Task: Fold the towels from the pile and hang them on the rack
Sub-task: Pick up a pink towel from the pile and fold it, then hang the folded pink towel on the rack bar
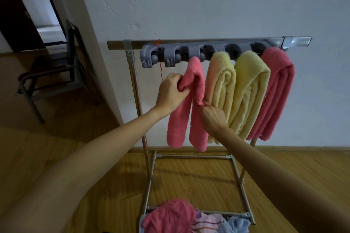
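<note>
Pink towel (191, 104) hangs folded over the third slot of the grey holder (189, 51) on the rack (132, 73); the left hand (171, 92) grips its left fold and the right hand (214, 117) pinches its right edge, so I think the hanging step is nearly done. Next, both hands should let go and reach down to the pile (189, 217); two slots on the left are free, but the yellow towel (220, 89) touches the right side.

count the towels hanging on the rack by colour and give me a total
Pink towels: 2, one at the left end, one at the right end
Yellow towels: 2, side by side in the middle
Total: 4
</note>
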### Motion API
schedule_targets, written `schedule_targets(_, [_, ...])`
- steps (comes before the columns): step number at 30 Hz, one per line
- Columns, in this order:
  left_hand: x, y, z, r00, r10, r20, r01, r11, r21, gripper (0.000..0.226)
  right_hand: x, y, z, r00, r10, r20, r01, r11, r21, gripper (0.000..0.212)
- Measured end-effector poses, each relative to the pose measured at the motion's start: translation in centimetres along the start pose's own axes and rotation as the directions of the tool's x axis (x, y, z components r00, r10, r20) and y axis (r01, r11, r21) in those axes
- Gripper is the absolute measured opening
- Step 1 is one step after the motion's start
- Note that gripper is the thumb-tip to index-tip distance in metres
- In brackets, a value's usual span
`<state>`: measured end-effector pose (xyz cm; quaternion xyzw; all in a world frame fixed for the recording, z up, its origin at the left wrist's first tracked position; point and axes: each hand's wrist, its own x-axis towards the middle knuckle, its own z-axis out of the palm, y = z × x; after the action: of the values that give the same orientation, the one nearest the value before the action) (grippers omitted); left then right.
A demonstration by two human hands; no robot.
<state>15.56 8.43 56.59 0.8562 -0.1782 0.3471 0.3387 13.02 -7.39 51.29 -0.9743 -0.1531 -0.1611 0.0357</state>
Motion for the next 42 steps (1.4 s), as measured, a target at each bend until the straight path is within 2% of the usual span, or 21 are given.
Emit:
schedule_targets(5, [-1.1,0.1,0.4,0.999,-0.031,0.029,0.033,0.996,-0.078,0.012,-0.2,0.7,0.8,0.999,-0.025,-0.040,0.031,0.988,0.149,0.029])
schedule_targets(8, [-2.3,-0.3,0.7,0.991,-0.049,0.126,0.068,0.987,-0.146,0.016,-0.8,1.5,1.5,0.998,-0.035,-0.056,0.046,0.974,0.223,0.027])
schedule_targets(15, [-7.0,-3.1,2.6,0.913,-0.176,0.368,0.220,0.972,-0.079,0.028,-2.2,1.7,3.0,0.998,-0.064,-0.028,0.068,0.975,0.213,0.035])
schedule_targets(17, [-8.0,-3.7,3.1,0.890,-0.208,0.405,0.246,0.968,-0.043,0.033,-2.5,1.7,3.7,0.997,-0.072,0.006,0.069,0.975,0.212,0.037])
schedule_targets(21, [-9.5,-4.5,4.0,0.869,-0.257,0.423,0.302,0.952,-0.042,0.025,-3.4,1.6,5.3,0.994,-0.094,0.052,0.080,0.972,0.222,0.043])
schedule_targets(23, [-10.6,-5.1,4.5,0.836,-0.274,0.476,0.335,0.941,-0.047,0.023,-4.3,1.4,6.4,0.991,-0.114,0.074,0.092,0.964,0.251,0.042])
schedule_targets(25, [-12.5,-6.1,5.1,0.780,-0.310,0.544,0.387,0.922,-0.030,0.020,-5.5,1.2,8.0,0.988,-0.123,0.095,0.092,0.955,0.283,0.041])
schedule_targets(28, [-17.2,-8.4,6.0,0.698,-0.402,0.593,0.471,0.881,0.043,0.018,-7.6,1.2,12.2,0.978,-0.119,0.169,0.064,0.951,0.304,0.060])
schedule_targets(30, [-21.5,-10.7,6.7,0.631,-0.475,0.614,0.531,0.841,0.105,0.020,-9.2,1.2,15.5,0.961,-0.113,0.254,0.028,0.948,0.316,0.071])
schedule_targets(32, [-26.0,-13.0,7.2,0.542,-0.557,0.629,0.602,0.780,0.172,0.019,-10.9,1.1,18.8,0.929,-0.081,0.360,-0.039,0.948,0.315,0.072])
schedule_targets(38, [-37.1,-18.1,9.6,0.251,-0.792,0.557,0.817,0.482,0.318,0.015,-15.9,-0.7,29.2,0.759,-0.071,0.647,-0.196,0.923,0.331,0.068])
schedule_targets(42, [-44.5,-21.0,12.1,0.121,-0.855,0.505,0.843,0.357,0.403,0.019,-20.3,-2.9,36.5,0.656,-0.134,0.743,-0.213,0.911,0.353,0.061])
